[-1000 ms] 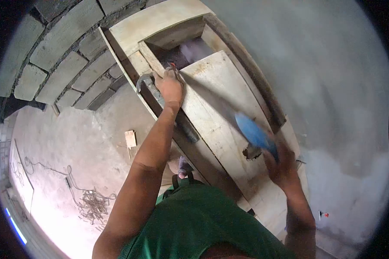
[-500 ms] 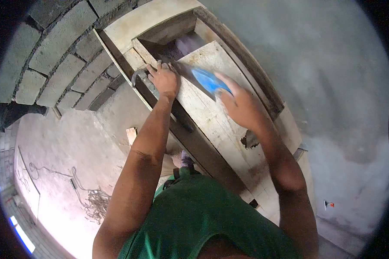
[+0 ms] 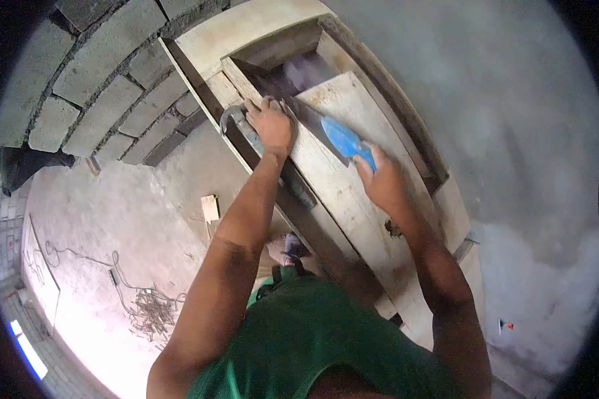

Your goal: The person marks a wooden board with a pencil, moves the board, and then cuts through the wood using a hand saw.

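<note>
Board (image 3: 343,193) rough pale wood; saw handle (image 3: 343,138) smooth blue plastic; block wall (image 3: 93,86) coarse matt grey.

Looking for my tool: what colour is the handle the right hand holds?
Blue handle, head view.

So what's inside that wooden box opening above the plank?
Inside the wooden box only a dark hollow with a blurred greyish-purple patch shows. The plank leaning across it covers the rest, so what lies deeper cannot be seen.

blue-handled tool (image 3: 345,139), dark blade angled across pale wooden board (image 3: 327,181)
</note>
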A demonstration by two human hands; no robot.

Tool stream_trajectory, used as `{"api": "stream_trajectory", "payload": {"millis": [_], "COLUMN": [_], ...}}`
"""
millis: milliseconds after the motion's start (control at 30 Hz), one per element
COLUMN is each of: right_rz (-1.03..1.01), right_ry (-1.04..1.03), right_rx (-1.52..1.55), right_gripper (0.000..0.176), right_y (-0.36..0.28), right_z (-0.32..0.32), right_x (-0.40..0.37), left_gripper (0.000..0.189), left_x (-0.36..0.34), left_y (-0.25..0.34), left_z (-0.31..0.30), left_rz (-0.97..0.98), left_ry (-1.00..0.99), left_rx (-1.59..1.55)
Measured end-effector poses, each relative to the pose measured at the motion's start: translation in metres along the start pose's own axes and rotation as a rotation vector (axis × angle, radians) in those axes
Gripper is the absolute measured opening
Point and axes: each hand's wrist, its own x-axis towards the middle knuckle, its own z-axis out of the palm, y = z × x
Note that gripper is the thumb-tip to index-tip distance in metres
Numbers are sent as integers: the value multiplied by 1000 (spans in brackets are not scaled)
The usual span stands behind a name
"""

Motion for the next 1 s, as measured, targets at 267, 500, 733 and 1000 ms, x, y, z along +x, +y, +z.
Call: {"api": "stream_trajectory", "payload": {"millis": [267,500,733,1000], "right_rz": [109,208,164,284], "right_ry": [-96,-175,-169,-137], "right_rx": [-36,-115,-82,68], "right_gripper": [39,48,43,39], "right_y": [-3,28,26,15], "right_z": [-49,-94,-89,-82], "right_x": [-5,-89,-79,-73], "left_gripper": [28,32,22,22], "left_x": [-16,-11,-15,-14], "left_y": [38,38,38,42], "left_z": [9,-1,6,-1], "left_rz": [67,93,123,151], "left_ry": [-167,-351,-217,-344], "left_rx": [201,318,305,417]}}
